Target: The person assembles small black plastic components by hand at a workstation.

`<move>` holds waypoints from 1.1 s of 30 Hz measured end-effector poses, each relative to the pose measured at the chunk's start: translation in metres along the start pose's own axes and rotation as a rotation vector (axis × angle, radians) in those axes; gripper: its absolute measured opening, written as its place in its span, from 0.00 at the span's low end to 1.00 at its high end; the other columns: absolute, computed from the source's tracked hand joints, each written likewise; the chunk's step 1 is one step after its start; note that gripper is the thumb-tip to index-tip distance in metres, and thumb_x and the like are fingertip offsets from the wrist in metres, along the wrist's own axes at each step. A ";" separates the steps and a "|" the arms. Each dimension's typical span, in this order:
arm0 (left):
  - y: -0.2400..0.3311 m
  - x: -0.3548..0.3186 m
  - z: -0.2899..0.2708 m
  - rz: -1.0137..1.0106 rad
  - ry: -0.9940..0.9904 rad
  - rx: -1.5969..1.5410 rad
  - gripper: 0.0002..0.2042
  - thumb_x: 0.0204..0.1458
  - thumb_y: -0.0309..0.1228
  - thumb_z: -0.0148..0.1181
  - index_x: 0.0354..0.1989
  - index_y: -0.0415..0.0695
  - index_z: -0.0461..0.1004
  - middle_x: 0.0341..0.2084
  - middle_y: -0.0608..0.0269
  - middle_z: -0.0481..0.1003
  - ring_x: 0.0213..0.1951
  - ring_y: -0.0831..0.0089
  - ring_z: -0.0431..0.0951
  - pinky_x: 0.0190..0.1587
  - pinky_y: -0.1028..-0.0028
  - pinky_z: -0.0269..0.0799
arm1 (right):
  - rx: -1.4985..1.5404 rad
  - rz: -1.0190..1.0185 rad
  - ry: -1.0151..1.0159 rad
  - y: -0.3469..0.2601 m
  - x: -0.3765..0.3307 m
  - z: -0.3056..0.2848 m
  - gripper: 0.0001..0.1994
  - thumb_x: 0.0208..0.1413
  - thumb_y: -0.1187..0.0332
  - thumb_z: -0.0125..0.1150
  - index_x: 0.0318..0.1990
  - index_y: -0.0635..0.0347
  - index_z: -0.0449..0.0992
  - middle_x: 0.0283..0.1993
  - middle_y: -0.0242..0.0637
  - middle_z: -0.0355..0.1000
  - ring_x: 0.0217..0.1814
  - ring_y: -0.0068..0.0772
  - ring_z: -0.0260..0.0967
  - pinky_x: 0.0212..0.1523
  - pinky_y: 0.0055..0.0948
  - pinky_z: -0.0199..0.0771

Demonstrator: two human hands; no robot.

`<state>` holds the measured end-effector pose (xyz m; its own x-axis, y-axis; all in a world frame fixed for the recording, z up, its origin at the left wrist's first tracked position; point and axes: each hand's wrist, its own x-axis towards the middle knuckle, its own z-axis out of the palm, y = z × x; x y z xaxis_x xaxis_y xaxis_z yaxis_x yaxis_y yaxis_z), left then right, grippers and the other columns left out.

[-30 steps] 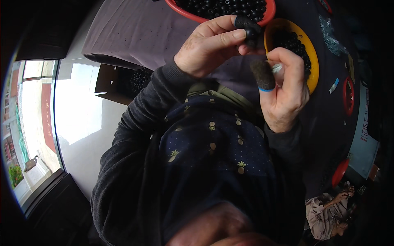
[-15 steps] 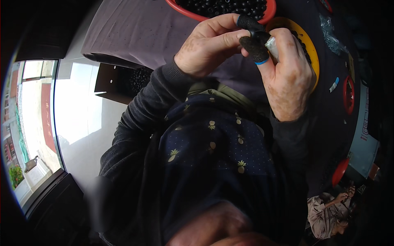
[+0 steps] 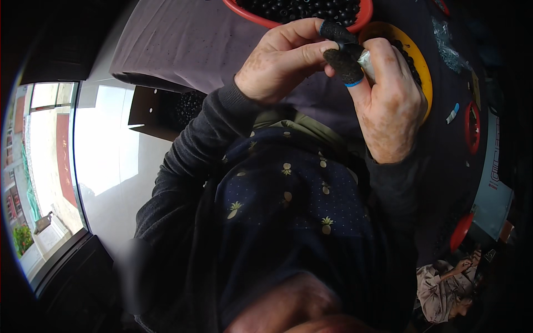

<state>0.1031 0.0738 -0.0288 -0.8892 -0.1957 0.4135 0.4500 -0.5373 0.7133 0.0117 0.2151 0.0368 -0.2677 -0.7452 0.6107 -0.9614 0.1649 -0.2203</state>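
My left hand [image 3: 272,61] and my right hand [image 3: 388,105] meet fingertip to fingertip above a dark purple cloth [image 3: 183,39]. Black finger covers with blue rims sit on my left forefinger [image 3: 336,31] and my right thumb [image 3: 344,66]. My right hand pinches a small silvery piece [image 3: 366,58]. My left forefinger and thumb close on a tiny black bead [image 3: 350,49] right against it; the bead is mostly hidden. Just beyond the hands are a red bowl [image 3: 244,12] and a yellow bowl [image 3: 425,72], both holding black beads.
Small red lids [image 3: 472,127] and a blue-and-white bit [image 3: 453,112] lie on the dark table at the right, beside a white box [image 3: 491,188]. A dark open box [image 3: 161,111] stands on the pale floor at the left. My dark patterned top fills the middle.
My right hand has risen and moved left to meet my left hand. The covered thumb and silvery piece now touch the left fingertips, which stayed nearly still.
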 end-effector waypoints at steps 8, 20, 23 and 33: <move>0.000 0.002 0.002 0.016 -0.014 -0.012 0.17 0.57 0.29 0.52 0.54 0.39 0.66 0.45 0.60 0.72 0.40 0.75 0.72 0.45 0.74 0.68 | -0.054 -0.084 0.036 0.004 -0.002 0.003 0.18 0.47 0.56 0.66 0.37 0.59 0.71 0.26 0.32 0.69 0.25 0.30 0.72 0.22 0.26 0.74; 0.003 0.001 0.001 0.008 -0.010 0.009 0.17 0.57 0.29 0.52 0.55 0.40 0.65 0.46 0.59 0.72 0.46 0.71 0.73 0.51 0.70 0.69 | -0.004 -0.019 0.016 -0.002 0.003 -0.003 0.14 0.50 0.60 0.63 0.38 0.59 0.70 0.31 0.36 0.70 0.30 0.38 0.71 0.27 0.31 0.72; 0.003 0.001 0.002 0.015 -0.011 0.011 0.17 0.57 0.29 0.53 0.55 0.40 0.66 0.45 0.60 0.72 0.44 0.72 0.73 0.48 0.71 0.69 | -0.016 -0.028 0.016 -0.001 0.002 -0.003 0.14 0.50 0.60 0.63 0.38 0.59 0.70 0.31 0.36 0.70 0.30 0.39 0.71 0.27 0.31 0.71; 0.000 0.001 0.003 -0.001 0.011 -0.036 0.16 0.57 0.29 0.52 0.53 0.38 0.66 0.41 0.62 0.73 0.37 0.77 0.71 0.41 0.76 0.69 | -0.002 -0.030 -0.007 0.000 0.001 -0.001 0.13 0.50 0.64 0.63 0.38 0.60 0.70 0.30 0.38 0.69 0.29 0.41 0.70 0.26 0.33 0.70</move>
<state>0.1026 0.0766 -0.0266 -0.8904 -0.2041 0.4070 0.4464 -0.5670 0.6923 0.0112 0.2152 0.0378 -0.2381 -0.7546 0.6115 -0.9692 0.1433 -0.2004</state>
